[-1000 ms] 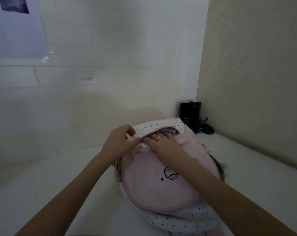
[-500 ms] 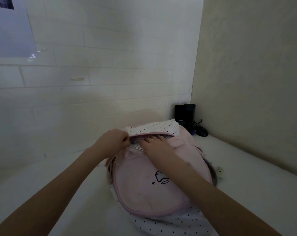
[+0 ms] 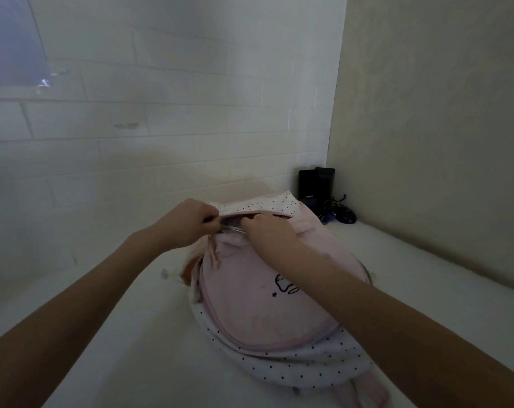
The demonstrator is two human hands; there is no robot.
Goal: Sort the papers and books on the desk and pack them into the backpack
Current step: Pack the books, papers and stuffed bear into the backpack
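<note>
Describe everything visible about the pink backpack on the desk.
The backpack lies flat on the white desk, front up, its top opening toward the wall. It looks like soft pink fabric with white, black-dotted panels along the near edge and the top flap, and a small black line drawing on the front. The left hand pinches the opening's left edge; the right hand curls its fingers at the opening, where something pale shows inside.

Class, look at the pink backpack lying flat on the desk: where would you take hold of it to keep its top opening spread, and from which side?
Probably grip the pink backpack by the dotted fabric lip at its far top opening, from the left end, as the left hand does: that edge is loose and raised.
</note>
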